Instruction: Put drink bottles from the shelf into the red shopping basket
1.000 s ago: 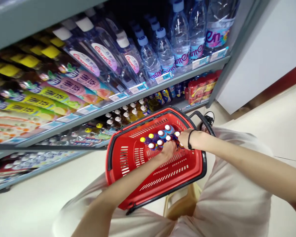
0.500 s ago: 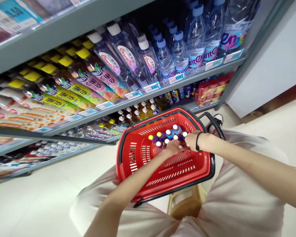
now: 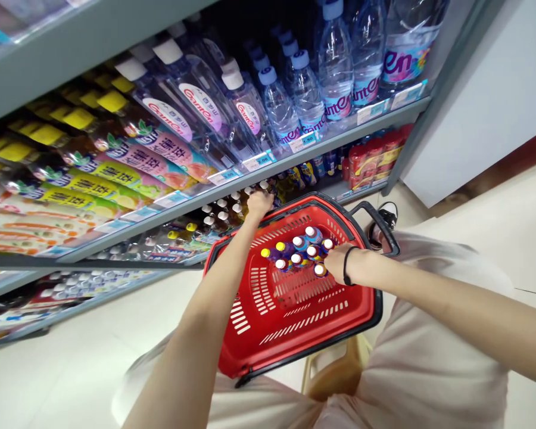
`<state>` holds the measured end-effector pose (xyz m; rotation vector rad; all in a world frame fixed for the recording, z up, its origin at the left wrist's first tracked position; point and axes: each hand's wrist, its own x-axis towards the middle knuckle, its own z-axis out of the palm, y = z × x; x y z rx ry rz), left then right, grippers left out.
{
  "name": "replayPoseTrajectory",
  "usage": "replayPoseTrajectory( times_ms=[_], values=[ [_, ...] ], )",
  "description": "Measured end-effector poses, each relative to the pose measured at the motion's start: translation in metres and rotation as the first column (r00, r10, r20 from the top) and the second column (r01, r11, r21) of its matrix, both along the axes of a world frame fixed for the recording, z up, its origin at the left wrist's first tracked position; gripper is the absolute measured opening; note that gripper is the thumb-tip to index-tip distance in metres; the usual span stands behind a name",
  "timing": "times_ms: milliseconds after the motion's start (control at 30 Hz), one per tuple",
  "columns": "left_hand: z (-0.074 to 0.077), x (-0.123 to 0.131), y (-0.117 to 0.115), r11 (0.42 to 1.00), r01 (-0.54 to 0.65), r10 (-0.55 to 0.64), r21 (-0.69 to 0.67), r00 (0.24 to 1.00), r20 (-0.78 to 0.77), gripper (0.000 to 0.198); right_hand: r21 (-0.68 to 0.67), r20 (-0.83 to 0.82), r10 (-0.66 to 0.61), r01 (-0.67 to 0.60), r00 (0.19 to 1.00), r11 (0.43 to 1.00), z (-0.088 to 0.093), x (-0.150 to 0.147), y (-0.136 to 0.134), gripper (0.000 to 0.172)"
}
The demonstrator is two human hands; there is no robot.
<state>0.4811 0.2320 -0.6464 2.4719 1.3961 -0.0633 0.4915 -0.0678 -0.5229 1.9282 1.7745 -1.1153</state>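
Observation:
A red shopping basket rests across my lap, with several small bottles standing inside, some white-capped and some yellow-capped. My right hand, a black band at its wrist, is in the basket with its fingers curled around a bottle at the right side of the group; the hand covers most of that bottle. Beyond the basket's far rim, my left hand reaches among white-capped bottles on the low shelf. Its fingers look apart over the caps, partly hidden, and no bottle is lifted in it.
Above the low shelf, large clear water bottles and yellow-capped drinks line a shelf with price tags. Red can packs sit low on the right. A black basket handle sticks out near my shoe. A white panel stands to the right.
My left hand has left the bottles in the basket and moved away to the low shelf. My right hand stays at the basket's right side. The view has shifted slightly.

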Motion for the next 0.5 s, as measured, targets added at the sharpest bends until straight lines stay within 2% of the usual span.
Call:
replayPoseTrajectory(
  times_ms=[133, 233, 367, 500],
  values=[
    [-0.016, 0.016, 0.011, 0.996, 0.048, -0.059, -0.068, 0.986, -0.156, 0.032, -0.042, -0.010, 0.001, -0.001, 1.000, 0.999, -0.002, -0.003, 0.000, 0.034],
    [-0.020, 0.020, 0.012, 0.995, 0.069, -0.080, -0.066, 0.979, -0.188, 0.034, -0.065, 0.002, 0.014, -0.014, 1.000, 0.998, -0.009, -0.005, 0.003, 0.036],
    [-0.013, 0.016, 0.010, 0.999, 0.040, -0.045, -0.032, 0.985, -0.166, 0.031, -0.067, 0.008, 0.034, -0.034, 0.999, 0.997, -0.018, -0.006, 0.008, 0.040],
    [0.002, -0.005, 0.008, 1.000, -0.001, 0.001, 0.008, 0.998, -0.064, 0.029, -0.049, 0.019, 0.052, -0.051, 0.998, 0.997, -0.021, -0.008, 0.012, 0.040]
  ],
)
